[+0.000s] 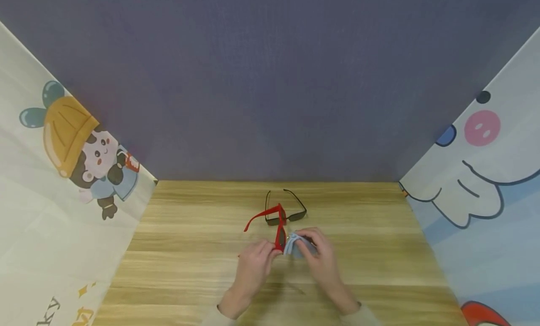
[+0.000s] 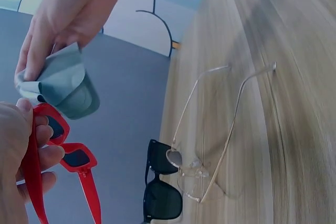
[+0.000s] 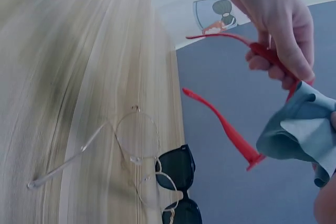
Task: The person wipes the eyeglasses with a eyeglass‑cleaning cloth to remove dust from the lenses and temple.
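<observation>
Near the hinge end, my left hand (image 1: 254,265) grips a pair of red sunglasses (image 1: 265,212), its thumb and fingers around the frame and an arm. The sunglasses are held up with their arms unfolded. Their dark lenses (image 2: 77,158) show in the left wrist view. My right hand (image 1: 324,260) pinches a folded blue-grey cloth (image 2: 68,85) between thumb and fingers. The cloth is right at the red rim, and in the right wrist view it overlaps part of the frame.
On the wooden table (image 1: 190,223) lie black sunglasses (image 1: 297,216) with arms spread, behind the red pair. Closer to me are thin wire-rimmed round glasses (image 3: 137,137), arms open. A dark panel (image 1: 270,91) rises at the back; printed cartoon sheets flank both sides.
</observation>
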### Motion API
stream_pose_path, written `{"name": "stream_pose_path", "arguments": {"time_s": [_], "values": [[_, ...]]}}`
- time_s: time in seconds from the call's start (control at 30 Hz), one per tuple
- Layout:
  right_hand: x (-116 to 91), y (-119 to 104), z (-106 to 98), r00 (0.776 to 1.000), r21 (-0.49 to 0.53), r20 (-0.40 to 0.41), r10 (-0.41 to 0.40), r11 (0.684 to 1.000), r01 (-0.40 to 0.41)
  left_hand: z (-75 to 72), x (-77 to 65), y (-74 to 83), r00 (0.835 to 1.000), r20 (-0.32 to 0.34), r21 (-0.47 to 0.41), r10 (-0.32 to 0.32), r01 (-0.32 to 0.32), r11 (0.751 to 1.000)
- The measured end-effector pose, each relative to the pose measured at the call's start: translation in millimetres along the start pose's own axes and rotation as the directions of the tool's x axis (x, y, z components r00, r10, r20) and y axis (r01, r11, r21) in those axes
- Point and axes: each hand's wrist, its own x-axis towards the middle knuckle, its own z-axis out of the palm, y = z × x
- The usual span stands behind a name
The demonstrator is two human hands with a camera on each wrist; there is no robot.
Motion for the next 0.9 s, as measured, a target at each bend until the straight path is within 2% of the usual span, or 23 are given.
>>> {"name": "stream_pose_path", "arguments": {"time_s": [0.17, 0.4, 0.63, 0.77, 0.9], "values": [[1, -11, 5, 0.999, 0.026, -0.003, 0.038, 0.999, -0.038, 4.0, 0.8, 5.7, 1.000, -0.007, 0.000, 0.018, -0.018, 1.000], [-10, 9, 11, 0.998, 0.053, 0.029, 0.050, 0.997, -0.051, 6.9, 1.5, 9.9, 1.000, -0.014, -0.040, 0.012, -0.012, 0.999], [-15, 12, 17, 0.999, 0.069, 0.029, 0.042, 0.997, -0.044, 8.4, 1.5, 13.1, 1.000, -0.009, -0.080, 0.009, -0.010, 0.997], [-17, 11, 19, 0.999, 0.051, 0.008, 0.036, 0.998, -0.036, 8.6, 0.5, 16.0, 1.000, -0.011, -0.177, -0.028, 0.026, 0.984], [-19, 9, 20, 0.999, 0.071, -0.010, 0.037, 0.997, -0.036, 9.1, 0.5, 19.0, 0.997, -0.006, -0.334, -0.083, 0.076, 0.939]]}}
